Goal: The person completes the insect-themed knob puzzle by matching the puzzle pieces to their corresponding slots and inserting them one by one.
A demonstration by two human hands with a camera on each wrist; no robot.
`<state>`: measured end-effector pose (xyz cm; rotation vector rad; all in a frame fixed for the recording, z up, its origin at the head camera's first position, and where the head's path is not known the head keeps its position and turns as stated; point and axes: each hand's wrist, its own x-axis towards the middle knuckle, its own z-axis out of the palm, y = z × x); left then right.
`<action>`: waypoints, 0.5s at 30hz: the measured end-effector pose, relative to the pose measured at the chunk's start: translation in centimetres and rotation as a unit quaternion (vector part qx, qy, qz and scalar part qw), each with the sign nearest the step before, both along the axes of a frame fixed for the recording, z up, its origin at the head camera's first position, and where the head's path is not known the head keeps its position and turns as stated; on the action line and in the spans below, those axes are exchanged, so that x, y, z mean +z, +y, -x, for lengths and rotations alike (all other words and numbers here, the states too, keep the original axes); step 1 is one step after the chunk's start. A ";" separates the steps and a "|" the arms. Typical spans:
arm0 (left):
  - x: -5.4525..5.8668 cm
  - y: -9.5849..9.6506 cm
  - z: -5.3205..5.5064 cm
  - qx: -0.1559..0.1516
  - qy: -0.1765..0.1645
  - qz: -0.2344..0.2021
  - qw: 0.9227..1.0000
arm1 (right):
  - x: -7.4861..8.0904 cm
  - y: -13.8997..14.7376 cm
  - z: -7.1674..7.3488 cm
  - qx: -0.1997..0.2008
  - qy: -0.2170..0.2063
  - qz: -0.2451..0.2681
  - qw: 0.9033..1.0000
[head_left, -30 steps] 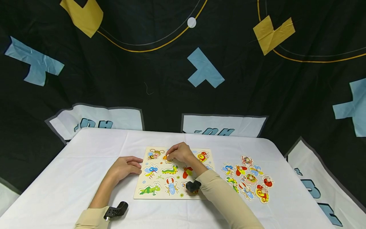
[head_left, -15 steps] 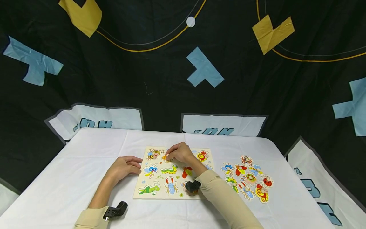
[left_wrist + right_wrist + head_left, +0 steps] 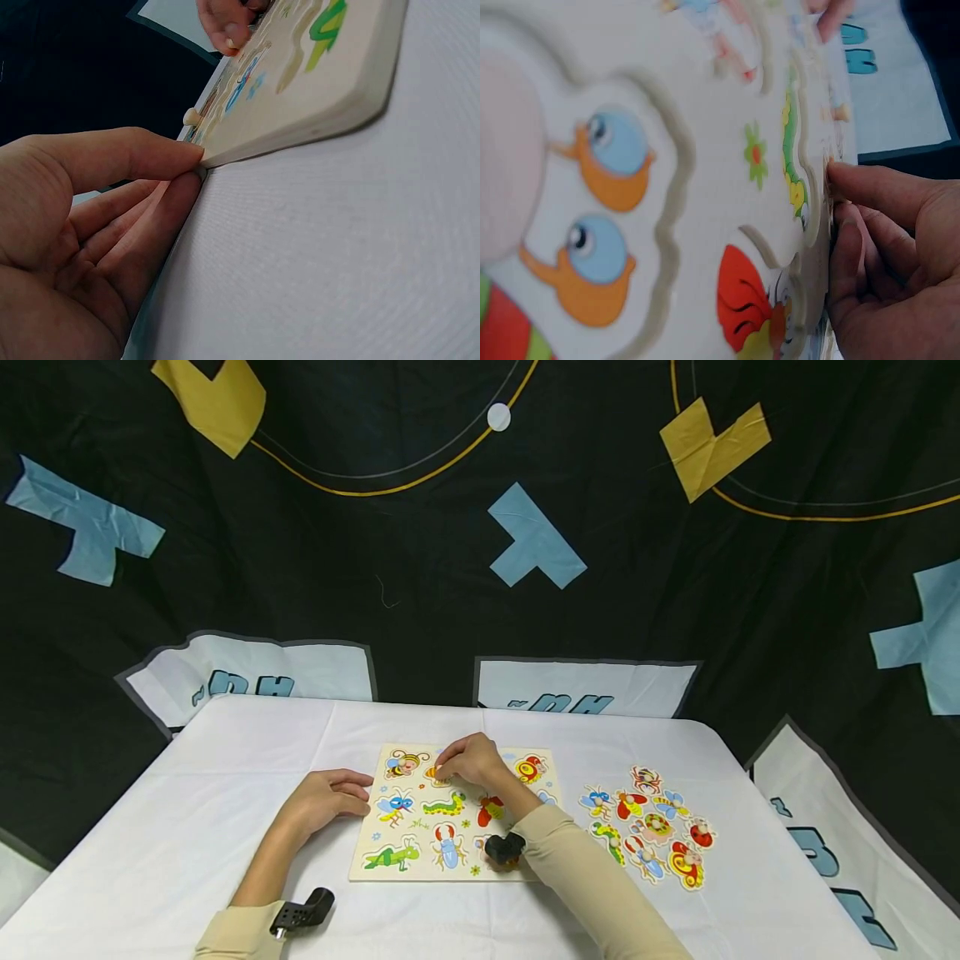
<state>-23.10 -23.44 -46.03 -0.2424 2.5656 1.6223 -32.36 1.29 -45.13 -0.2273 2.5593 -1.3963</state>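
A pale wooden puzzle board point(image 3: 362, 870) with insect-shaped hollows lies on the table. My left hand point(image 3: 321, 797) rests beside it, fairly straight fingertips touching its left edge; the left wrist view has thumb point(image 3: 127, 154) and finger meeting right at that edge. Over the back row, my right hand point(image 3: 474, 762) pinches an orange-and-yellow striped puzzle piece point(image 3: 432, 774), mostly covered by the fingers. In the right wrist view the right fingertips press close to the board. A bee piece point(image 3: 403, 765) sits in the back left hollow, its wooden knob point(image 3: 192, 118) sticking up.
Several loose insect pieces point(image 3: 657, 829) lie in a cluster on the white tablecloth point(image 3: 757, 893) right of the board. Black wrist cameras point(image 3: 303, 912) are strapped at both sleeves. A black patterned cloth point(image 3: 360, 593) hangs behind the table.
Both hands stay in place, the right at the back row and the left at the board's edge. Only a slight shift of the whole head view shows.
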 end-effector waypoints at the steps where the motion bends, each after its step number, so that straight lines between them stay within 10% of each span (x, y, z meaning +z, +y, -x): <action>1: 0.0 0.0 0.0 0.001 0.000 0.000 1.000 | 0.0 0.0 0.0 0.000 0.003 -0.006 1.000; 15: -0.1 0.0 0.0 0.001 0.002 0.003 1.000 | 0.2 0.0 0.0 0.000 -0.006 -0.009 1.000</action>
